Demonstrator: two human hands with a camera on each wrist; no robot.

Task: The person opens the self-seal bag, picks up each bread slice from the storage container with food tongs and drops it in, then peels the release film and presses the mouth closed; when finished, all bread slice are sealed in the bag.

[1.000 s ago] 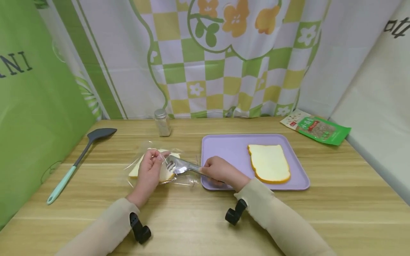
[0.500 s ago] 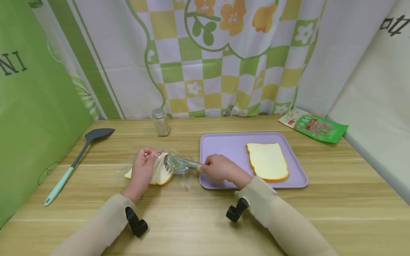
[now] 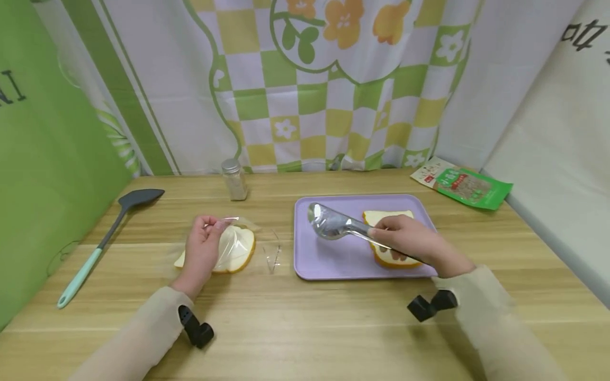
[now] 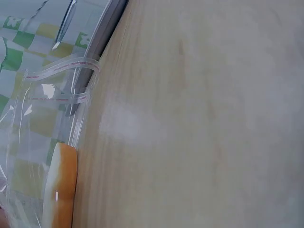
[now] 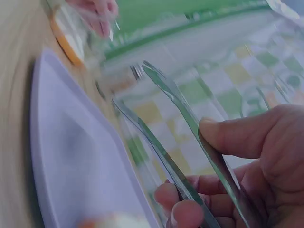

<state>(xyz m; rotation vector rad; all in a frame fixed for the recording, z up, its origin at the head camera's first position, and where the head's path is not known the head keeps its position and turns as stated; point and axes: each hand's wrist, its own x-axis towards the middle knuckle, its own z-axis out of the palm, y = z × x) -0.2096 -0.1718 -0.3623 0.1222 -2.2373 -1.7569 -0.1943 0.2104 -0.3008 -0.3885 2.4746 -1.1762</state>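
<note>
My left hand (image 3: 200,251) pinches the edge of a clear plastic zip bag (image 4: 59,92) on the left of the table. A bread slice (image 3: 240,253) shows through the plastic, lying on the wood beside and partly behind that hand. Over the right part of a purple tray (image 3: 310,264), my right hand (image 3: 412,241) grips metal tongs (image 3: 333,222) between thumb and fingers. Their arms stand apart in the right wrist view, with nothing between the tips. Another bread slice (image 3: 374,217) lies on the tray, largely covered by the right hand and the tongs' handle.
A spatula (image 3: 102,243) with a mint handle lies at the far left. A shaker jar (image 3: 235,180) stands near the back edge. The green packet (image 3: 464,185) lies at the back right. A checkered curtain (image 3: 329,106) hangs behind the table.
My right hand has moved right with the tongs, from the bag to above the tray. The tongs have come out of the bag. My left hand still pinches the plastic.
</note>
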